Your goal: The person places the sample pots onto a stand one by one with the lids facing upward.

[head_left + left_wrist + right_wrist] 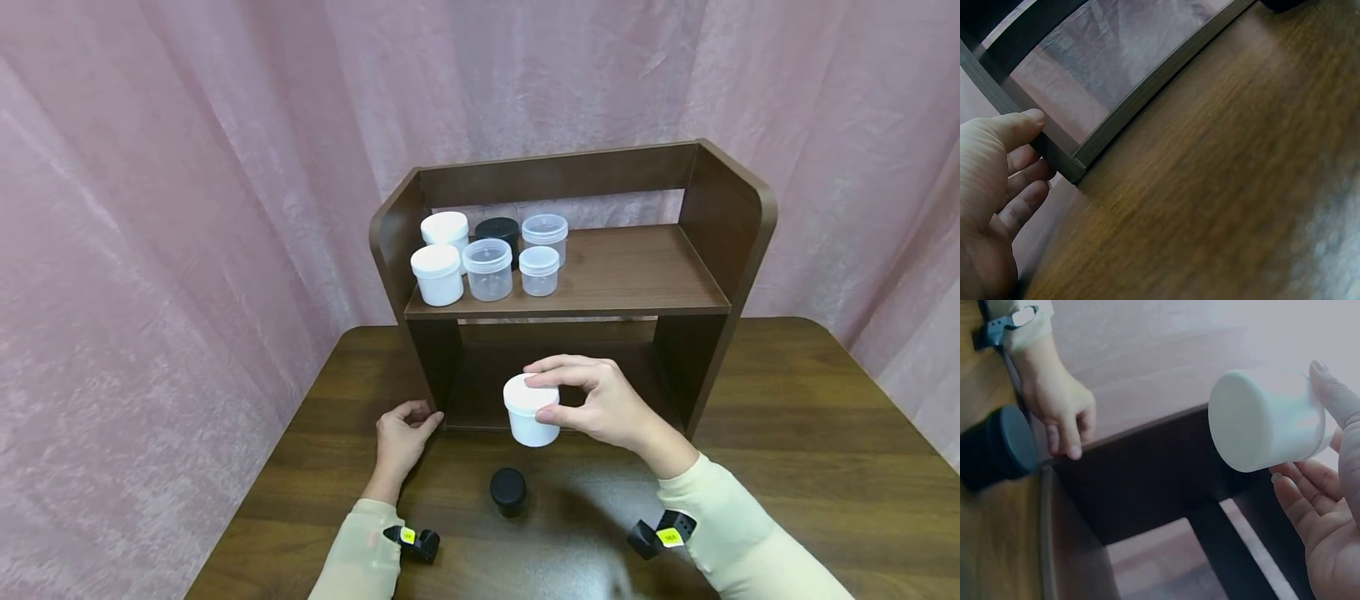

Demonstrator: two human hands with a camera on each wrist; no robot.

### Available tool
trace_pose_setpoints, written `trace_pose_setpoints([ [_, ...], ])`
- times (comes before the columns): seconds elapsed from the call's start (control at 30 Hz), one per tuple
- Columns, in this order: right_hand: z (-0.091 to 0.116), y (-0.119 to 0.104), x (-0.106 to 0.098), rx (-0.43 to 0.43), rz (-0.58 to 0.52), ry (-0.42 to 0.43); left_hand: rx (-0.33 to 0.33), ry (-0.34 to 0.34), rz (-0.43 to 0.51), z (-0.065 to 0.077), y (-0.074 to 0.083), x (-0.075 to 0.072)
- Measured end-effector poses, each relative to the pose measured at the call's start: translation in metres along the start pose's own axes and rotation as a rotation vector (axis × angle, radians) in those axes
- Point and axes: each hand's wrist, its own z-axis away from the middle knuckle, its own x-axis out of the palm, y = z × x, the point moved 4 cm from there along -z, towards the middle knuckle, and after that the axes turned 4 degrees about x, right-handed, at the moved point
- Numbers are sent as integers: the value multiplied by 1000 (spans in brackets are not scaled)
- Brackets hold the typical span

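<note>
A white lidded jar (pixel 531 423) is held by its lid between the thumb and fingers of my right hand (pixel 596 402), in front of the shelf's lower compartment. The right wrist view shows the jar's base (pixel 1239 422) tilted toward the camera. My left hand (pixel 402 437) pinches the lower front edge of the brown shelf's (pixel 603 312) left side panel. In the left wrist view, the thumb (pixel 1025 123) lies on that panel with the other fingers curled behind. A small black jar (pixel 508 490) stands on the table below the white jar.
On the upper shelf's left half stand two white jars (pixel 438 283), a black-lidded jar (pixel 498 228) and several clear lidded jars (pixel 489 279). The shelf unit stands on a brown wooden table (pixel 780 467). Pink curtains (pixel 225 208) hang behind.
</note>
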Motion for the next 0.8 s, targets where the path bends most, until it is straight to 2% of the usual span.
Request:
trace_pose_setpoints([
  [0.27, 5, -10, -43, -22, 55, 84, 5, -1, -4, 0, 0, 0],
  [0.5, -1, -25, -70, -116, 74, 149, -5, -4, -17, 1, 1, -2],
  [0.63, -8, -40, -81, -166, 110, 178, -4, -5, -17, 1, 1, -1],
  [0.8, -16, -67, -92, -164, 170, 196, 9, -4, -1, 0, 1, -1],
])
